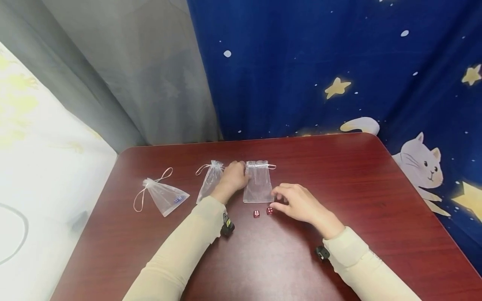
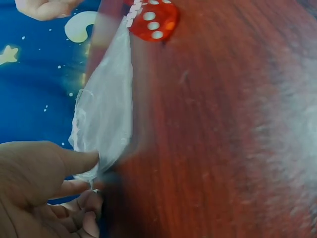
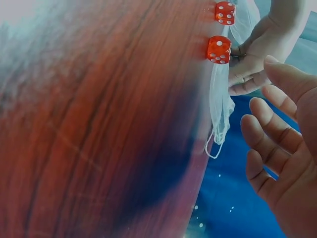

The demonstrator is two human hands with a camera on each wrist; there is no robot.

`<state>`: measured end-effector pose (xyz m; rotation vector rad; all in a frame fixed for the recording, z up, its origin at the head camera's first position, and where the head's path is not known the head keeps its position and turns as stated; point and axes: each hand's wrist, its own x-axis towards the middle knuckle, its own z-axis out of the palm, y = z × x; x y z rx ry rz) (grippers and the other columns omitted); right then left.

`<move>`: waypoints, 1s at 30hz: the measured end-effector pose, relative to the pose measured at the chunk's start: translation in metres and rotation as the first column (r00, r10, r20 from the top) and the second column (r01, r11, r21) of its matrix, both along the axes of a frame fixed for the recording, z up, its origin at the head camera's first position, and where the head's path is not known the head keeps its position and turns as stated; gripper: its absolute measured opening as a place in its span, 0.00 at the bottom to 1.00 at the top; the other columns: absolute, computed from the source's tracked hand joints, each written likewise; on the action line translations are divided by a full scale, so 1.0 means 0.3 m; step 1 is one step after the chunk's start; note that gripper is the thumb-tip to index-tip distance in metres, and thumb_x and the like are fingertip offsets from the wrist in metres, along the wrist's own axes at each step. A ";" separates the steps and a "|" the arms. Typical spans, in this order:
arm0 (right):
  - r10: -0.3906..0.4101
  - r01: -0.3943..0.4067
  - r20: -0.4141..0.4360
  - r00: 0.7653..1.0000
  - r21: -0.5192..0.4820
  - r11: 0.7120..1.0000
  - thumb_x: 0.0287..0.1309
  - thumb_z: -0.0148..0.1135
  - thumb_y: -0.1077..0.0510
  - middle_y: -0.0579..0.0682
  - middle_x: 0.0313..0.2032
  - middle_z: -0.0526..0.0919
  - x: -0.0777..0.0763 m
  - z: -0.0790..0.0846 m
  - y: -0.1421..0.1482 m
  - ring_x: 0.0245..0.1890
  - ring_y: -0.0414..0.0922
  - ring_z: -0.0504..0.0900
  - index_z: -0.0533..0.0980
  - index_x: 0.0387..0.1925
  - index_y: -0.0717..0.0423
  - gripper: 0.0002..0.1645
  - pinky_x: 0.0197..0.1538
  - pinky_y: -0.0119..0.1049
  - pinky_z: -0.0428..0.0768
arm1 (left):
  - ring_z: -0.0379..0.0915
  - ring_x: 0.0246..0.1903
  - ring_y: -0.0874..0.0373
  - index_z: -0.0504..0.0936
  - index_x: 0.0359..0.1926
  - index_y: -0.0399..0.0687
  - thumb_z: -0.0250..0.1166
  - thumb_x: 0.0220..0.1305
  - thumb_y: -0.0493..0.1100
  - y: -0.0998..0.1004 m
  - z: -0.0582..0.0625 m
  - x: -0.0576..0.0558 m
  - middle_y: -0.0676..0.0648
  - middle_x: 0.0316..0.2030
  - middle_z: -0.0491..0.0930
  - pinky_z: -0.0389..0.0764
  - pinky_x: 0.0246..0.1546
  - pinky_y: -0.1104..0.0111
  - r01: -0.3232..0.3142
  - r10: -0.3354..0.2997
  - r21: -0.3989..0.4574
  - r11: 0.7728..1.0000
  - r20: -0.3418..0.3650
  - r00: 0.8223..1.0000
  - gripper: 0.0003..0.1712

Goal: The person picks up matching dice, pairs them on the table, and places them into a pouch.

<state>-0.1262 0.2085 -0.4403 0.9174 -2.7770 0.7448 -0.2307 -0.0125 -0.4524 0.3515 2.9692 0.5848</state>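
A white sheer drawstring pouch point(image 1: 258, 186) lies flat at the middle of the table. My left hand point(image 1: 235, 176) pinches its upper left edge, the thumb over the fabric and fingers beneath in the left wrist view. Two red dice point(image 1: 256, 213) with white pips rest just in front of the pouch's lower edge. Beside the right-hand die point(image 3: 219, 50), my right hand point(image 1: 297, 202) hovers with its fingers loosely bent and nothing in them. Its fingertips are close to the pouch's lower right corner.
Left of my left hand lies a second sheer pouch point(image 1: 211, 179), partly hidden by that hand. Farther left, a third pouch point(image 1: 164, 195), drawn in at the neck, holds blue dice point(image 1: 178, 200). The table point(image 1: 339, 167) meets a blue curtain point(image 1: 282, 83) at its back edge.
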 end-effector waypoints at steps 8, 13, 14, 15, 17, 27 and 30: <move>-0.011 0.011 0.013 1.000 -0.007 1.000 0.56 0.75 0.51 0.43 0.30 0.80 0.003 0.001 -0.002 0.28 0.41 0.79 0.83 0.38 0.51 0.12 0.36 0.38 0.78 | 0.74 0.25 0.51 0.70 0.11 0.50 0.66 0.63 0.36 -0.013 -0.006 0.005 0.48 0.17 0.76 0.77 0.30 0.59 -0.004 0.006 0.070 0.998 -0.033 0.999 0.24; -0.014 0.014 0.006 1.000 -0.015 1.000 0.56 0.76 0.51 0.43 0.30 0.80 0.001 0.000 0.002 0.28 0.41 0.79 0.83 0.38 0.51 0.13 0.36 0.37 0.78 | 0.78 0.28 0.50 0.78 0.17 0.47 0.66 0.64 0.37 -0.017 0.007 0.020 0.49 0.18 0.79 0.80 0.36 0.58 -0.024 0.034 0.125 0.992 -0.072 0.997 0.17; -0.015 0.015 0.003 1.000 -0.018 1.000 0.56 0.76 0.51 0.43 0.30 0.80 0.000 0.001 0.002 0.28 0.41 0.79 0.83 0.38 0.51 0.13 0.36 0.38 0.78 | 0.79 0.30 0.50 0.81 0.20 0.46 0.67 0.65 0.38 -0.017 0.012 0.024 0.49 0.20 0.80 0.80 0.38 0.57 -0.028 0.040 0.143 0.989 -0.081 0.996 0.15; -0.017 0.017 0.000 1.000 -0.020 1.000 0.56 0.76 0.51 0.43 0.29 0.80 0.000 0.001 0.003 0.28 0.41 0.79 0.83 0.38 0.51 0.13 0.35 0.38 0.78 | 0.79 0.31 0.51 0.83 0.23 0.46 0.68 0.65 0.39 -0.018 0.016 0.028 0.49 0.22 0.81 0.80 0.39 0.57 -0.027 0.042 0.163 0.986 -0.091 0.995 0.12; -0.020 0.020 -0.006 1.000 -0.024 1.000 0.56 0.76 0.51 0.43 0.29 0.80 -0.001 0.003 0.005 0.28 0.41 0.79 0.82 0.38 0.51 0.13 0.35 0.38 0.78 | 0.80 0.31 0.51 0.85 0.27 0.44 0.69 0.66 0.40 -0.019 0.029 0.039 0.48 0.23 0.82 0.80 0.39 0.57 -0.021 0.044 0.211 0.977 -0.107 0.993 0.10; -0.030 0.028 -0.040 0.999 -0.050 0.998 0.56 0.76 0.52 0.41 0.29 0.80 -0.001 0.020 0.000 0.28 0.39 0.79 0.83 0.39 0.51 0.13 0.35 0.38 0.79 | 0.77 0.24 0.60 0.85 0.32 0.42 0.70 0.66 0.41 -0.044 0.069 0.100 0.49 0.23 0.83 0.78 0.32 0.64 0.018 0.054 0.411 0.911 -0.162 0.985 0.07; -0.034 0.031 -0.053 0.998 -0.058 0.998 0.56 0.76 0.52 0.41 0.29 0.79 -0.003 0.028 -0.002 0.28 0.39 0.79 0.83 0.39 0.50 0.12 0.35 0.38 0.79 | 0.77 0.23 0.63 0.86 0.33 0.43 0.70 0.66 0.41 -0.052 0.074 0.124 0.50 0.23 0.84 0.78 0.31 0.66 0.019 0.062 0.454 0.891 -0.163 0.985 0.06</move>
